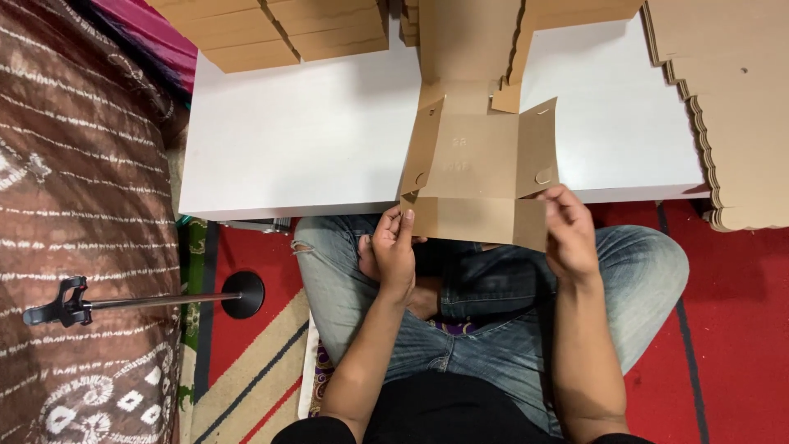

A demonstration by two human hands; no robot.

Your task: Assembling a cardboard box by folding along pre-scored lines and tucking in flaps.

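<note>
— What is held at the centre of the frame?

— A flat brown cardboard box blank (477, 164) is laid half on the white table (312, 140), its near flap hanging over the table's lower edge. That flap is pinched at its left corner by the left hand (393, 251), fingers closed on the edge, and gripped at its right corner by the right hand (569, 234), thumb on top. Two side flaps are raised at a slant, each with a small rounded cut-out; faint embossed marks are seen on the middle panel.

— And the other packages?

— Folded brown boxes (271, 29) are stacked along the upper left of the table, matte and square-edged. At the right edge of the frame a pile of flat blanks (723, 107) is seen — its stepped, scalloped edges are fanned out.

— What is seen around the table?

— Faded blue jeans (493, 312) with a torn knee are seen below, over a red carpet (731, 329). A brown patterned cloth (82, 205) is spread at the left, crossed by a black stand (148, 300) with a round base.
</note>
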